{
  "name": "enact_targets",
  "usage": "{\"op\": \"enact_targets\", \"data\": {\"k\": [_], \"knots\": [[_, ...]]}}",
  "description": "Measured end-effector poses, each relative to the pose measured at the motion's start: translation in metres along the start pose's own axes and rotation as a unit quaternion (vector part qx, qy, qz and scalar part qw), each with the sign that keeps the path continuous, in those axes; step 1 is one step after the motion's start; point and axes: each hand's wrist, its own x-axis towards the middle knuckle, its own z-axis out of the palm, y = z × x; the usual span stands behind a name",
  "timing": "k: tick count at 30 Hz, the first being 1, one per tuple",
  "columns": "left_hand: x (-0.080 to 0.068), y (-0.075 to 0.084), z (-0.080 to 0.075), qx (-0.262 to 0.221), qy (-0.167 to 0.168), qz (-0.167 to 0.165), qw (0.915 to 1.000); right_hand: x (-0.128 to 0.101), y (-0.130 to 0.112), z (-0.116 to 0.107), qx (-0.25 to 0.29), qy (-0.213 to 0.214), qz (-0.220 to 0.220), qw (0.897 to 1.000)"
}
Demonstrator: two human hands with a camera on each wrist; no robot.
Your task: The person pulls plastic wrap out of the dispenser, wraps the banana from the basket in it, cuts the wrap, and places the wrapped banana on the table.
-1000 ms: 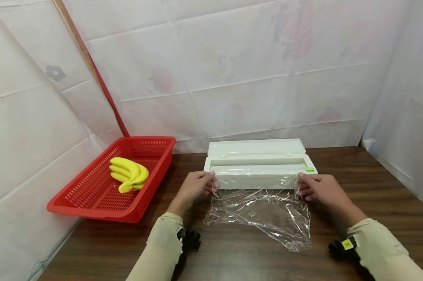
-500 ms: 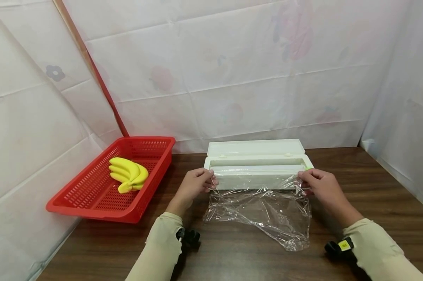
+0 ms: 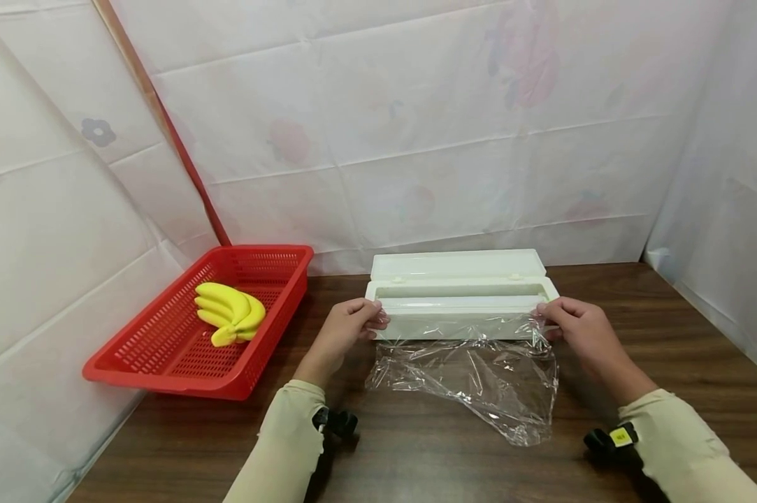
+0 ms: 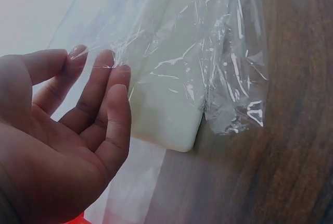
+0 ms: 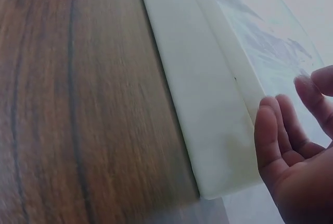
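A white cling film box (image 3: 466, 288) stands at the back of the table, its lid (image 3: 456, 264) tipped back and a pale roll (image 3: 460, 302) inside. Clear cling film (image 3: 479, 370) comes over the front of the box and hangs crumpled down onto the tabletop. At the box's left front corner, my left hand (image 3: 347, 328) pinches the film between thumb and index finger; the left wrist view shows this hand (image 4: 73, 120) with its other fingers loosely bent. My right hand (image 3: 582, 335) pinches the film at the right corner, and the right wrist view has this hand (image 5: 307, 166) beside the box.
A red plastic basket (image 3: 246, 377) is on the left, holding a bunch of yellow bananas (image 3: 230, 311). White printed sheeting (image 3: 416, 140) covers the wall behind and both sides. Dark wood tabletop (image 3: 416, 461) lies in front of the film.
Both hands have shifted slightly away from me toward the box, still pinching the film. The film's lower edge has moved up a little. The green slider at the box's right end is now hidden.
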Motion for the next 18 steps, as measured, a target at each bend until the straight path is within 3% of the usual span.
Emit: {"op": "enact_targets", "data": {"k": [10,18], "knots": [[-0.0022,0.0033,0.0007,0.01,-0.01,0.002,0.9999,0.0003,0.0005,-0.0005,0.016,-0.023,-0.029,0.999],[-0.0015,0.003,-0.0011,-0.006,-0.007,-0.006,0.9999,0.0017,0.0013,-0.0031,0.056,-0.026,-0.023,0.998]]}}
